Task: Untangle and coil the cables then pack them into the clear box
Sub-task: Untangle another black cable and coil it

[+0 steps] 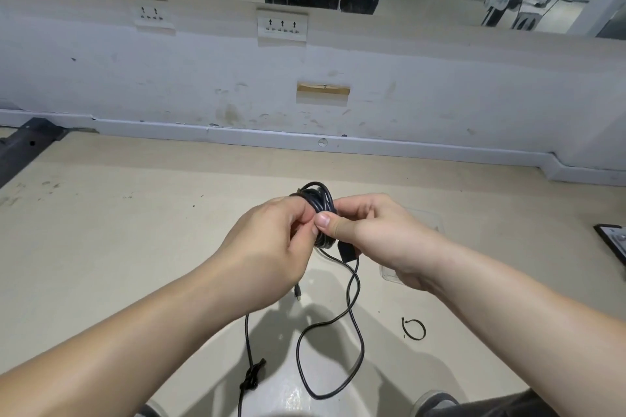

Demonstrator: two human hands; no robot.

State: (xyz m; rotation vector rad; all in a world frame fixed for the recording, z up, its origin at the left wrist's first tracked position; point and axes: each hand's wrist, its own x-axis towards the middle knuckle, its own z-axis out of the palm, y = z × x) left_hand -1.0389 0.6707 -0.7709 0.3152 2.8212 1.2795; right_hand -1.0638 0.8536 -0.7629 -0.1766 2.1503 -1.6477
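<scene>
A black cable bundle (316,200) is held up between both hands above the floor. My left hand (271,247) grips the coil from the left, and my right hand (376,234) pinches it from the right with the thumb laid across the loops. A loose length of the same cable (352,318) hangs down and loops on the floor, and a small plug end (298,293) dangles below my left hand. A second black cable with a knot (253,377) lies near my feet. The clear box (426,218) sits on the floor behind my right hand, mostly hidden.
A small black cable tie ring (414,328) lies on the floor to the right. A white wall with sockets (282,27) and a mirror above faces me. A dark metal frame (23,145) is at far left, a black plate (614,242) at far right. My shoes (437,401) show at the bottom.
</scene>
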